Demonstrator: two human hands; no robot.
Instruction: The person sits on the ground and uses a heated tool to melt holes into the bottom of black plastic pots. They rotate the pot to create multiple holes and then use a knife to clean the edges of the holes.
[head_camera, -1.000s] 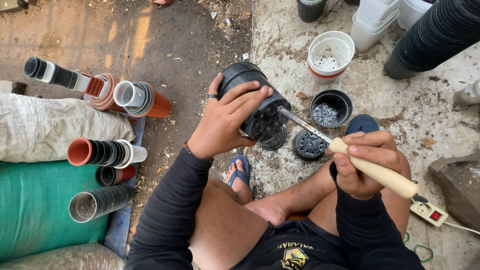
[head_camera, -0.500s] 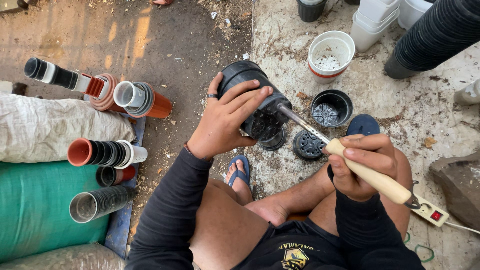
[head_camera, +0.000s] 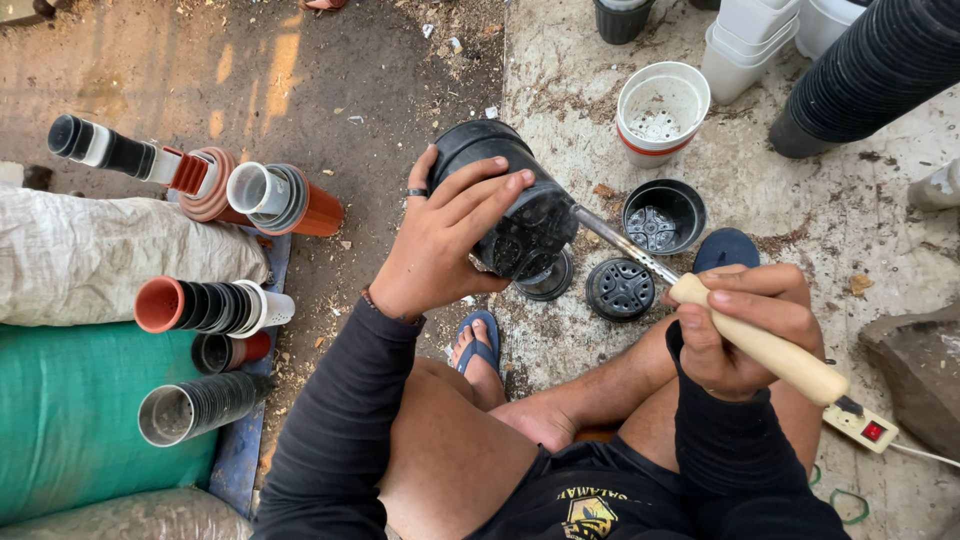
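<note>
My left hand (head_camera: 440, 245) grips the black plastic pot (head_camera: 505, 195) tilted above the concrete floor (head_camera: 570, 90), fingers (head_camera: 478, 190) spread over its wall; my right hand (head_camera: 740, 330) is wrapped tight around the wooden-handled iron (head_camera: 745, 335), tip at the pot's base. Risk as I judge it: the tip skids off the curved plastic toward my fingertips. Just right of the pot lie an upturned black pot (head_camera: 620, 288), an open black pot (head_camera: 664, 214) and the white cup (head_camera: 660, 105), crowding the iron's path.

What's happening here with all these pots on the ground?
A seated person's left hand grips a black plastic pot tipped on its side. The right hand holds a wooden-handled tool whose metal rod touches the pot's base. A white pot, an open black pot and two upturned black pots lie just beyond. Stacks of nested pots lie to the left.
</note>
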